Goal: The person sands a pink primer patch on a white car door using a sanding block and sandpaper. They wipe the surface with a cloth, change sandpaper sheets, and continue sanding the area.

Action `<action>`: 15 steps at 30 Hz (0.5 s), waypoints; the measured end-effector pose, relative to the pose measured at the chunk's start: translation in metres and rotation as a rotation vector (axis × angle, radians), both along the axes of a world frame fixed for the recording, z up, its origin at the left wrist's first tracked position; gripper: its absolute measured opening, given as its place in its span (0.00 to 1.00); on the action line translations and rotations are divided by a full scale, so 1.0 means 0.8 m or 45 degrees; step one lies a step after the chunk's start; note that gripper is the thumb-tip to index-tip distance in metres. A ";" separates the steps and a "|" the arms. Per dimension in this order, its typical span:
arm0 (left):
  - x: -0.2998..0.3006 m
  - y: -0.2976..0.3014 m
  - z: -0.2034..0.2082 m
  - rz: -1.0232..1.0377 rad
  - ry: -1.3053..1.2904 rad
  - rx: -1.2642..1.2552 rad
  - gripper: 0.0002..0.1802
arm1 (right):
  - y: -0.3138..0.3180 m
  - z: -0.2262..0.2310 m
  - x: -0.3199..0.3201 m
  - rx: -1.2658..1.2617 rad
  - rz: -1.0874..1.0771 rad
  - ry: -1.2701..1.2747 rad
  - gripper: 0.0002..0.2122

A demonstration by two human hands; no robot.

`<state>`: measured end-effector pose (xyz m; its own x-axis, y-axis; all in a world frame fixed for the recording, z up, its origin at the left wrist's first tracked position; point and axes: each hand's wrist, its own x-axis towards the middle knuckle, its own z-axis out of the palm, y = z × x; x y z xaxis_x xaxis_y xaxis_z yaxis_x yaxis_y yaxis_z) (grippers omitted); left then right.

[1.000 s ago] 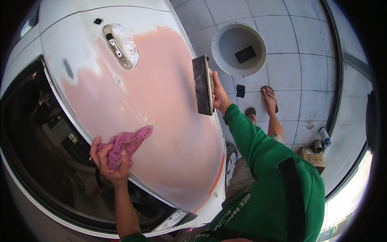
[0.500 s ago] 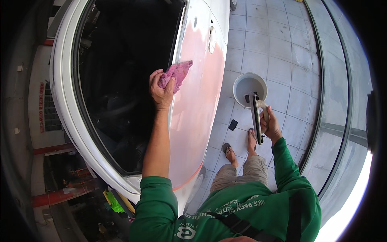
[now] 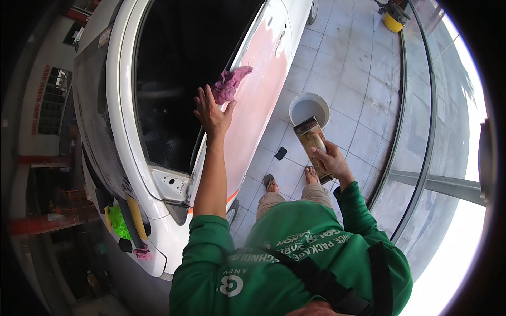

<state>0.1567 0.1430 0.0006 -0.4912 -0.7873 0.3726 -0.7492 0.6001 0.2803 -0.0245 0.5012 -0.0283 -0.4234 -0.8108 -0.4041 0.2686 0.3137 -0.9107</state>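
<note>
My left hand [image 3: 213, 114] has its fingers spread at the lower edge of the car's side window. Just beyond its fingertips a crumpled purple-pink cloth [image 3: 227, 87] rests on the window ledge; whether a fingertip still touches it I cannot tell. The white car's door [image 3: 253, 100] carries a broad patch of pinkish filler or primer. In my right hand [image 3: 332, 160] is a long hand sanding block [image 3: 312, 142], gripped by its handle and tilted, its clamp end towards a white bucket [image 3: 311, 107] of greyish water.
A dark flat object [image 3: 280, 153] lies on the tiled floor [image 3: 337, 79] near my feet. Glass panels [image 3: 437, 105] line the right side. Farther off stands a yellow-and-black container [image 3: 393, 21]. Bright green material [image 3: 120, 224] and another pink cloth [image 3: 142, 253] are at the car's near end.
My left hand has let go of the cloth and spread its fingers. My right hand has turned the sanding block so that its broad side shows. The view has shifted.
</note>
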 end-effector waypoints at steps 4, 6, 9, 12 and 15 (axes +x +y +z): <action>0.003 0.089 -0.019 -0.285 0.376 0.019 0.24 | -0.009 0.010 -0.018 -0.076 0.134 0.573 0.22; -0.018 0.159 0.000 -0.427 0.468 0.406 0.14 | -0.009 0.014 -0.025 -0.106 0.172 0.841 0.20; -0.045 0.231 0.020 -0.456 0.363 0.491 0.12 | -0.013 0.039 -0.024 -0.007 0.255 1.056 0.18; -0.045 0.254 0.020 -0.398 0.289 0.290 0.13 | -0.021 0.050 -0.013 -0.081 0.358 1.194 0.17; -0.027 0.263 0.032 -0.331 0.225 0.149 0.13 | -0.023 0.052 0.000 -0.178 0.508 1.382 0.17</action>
<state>0.1347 0.3531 0.0258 -0.6173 -0.6865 0.3843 -0.5090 0.7209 0.4703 -0.0241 0.4827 0.0134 -0.1967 -0.9734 0.1174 -0.7685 0.0787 -0.6349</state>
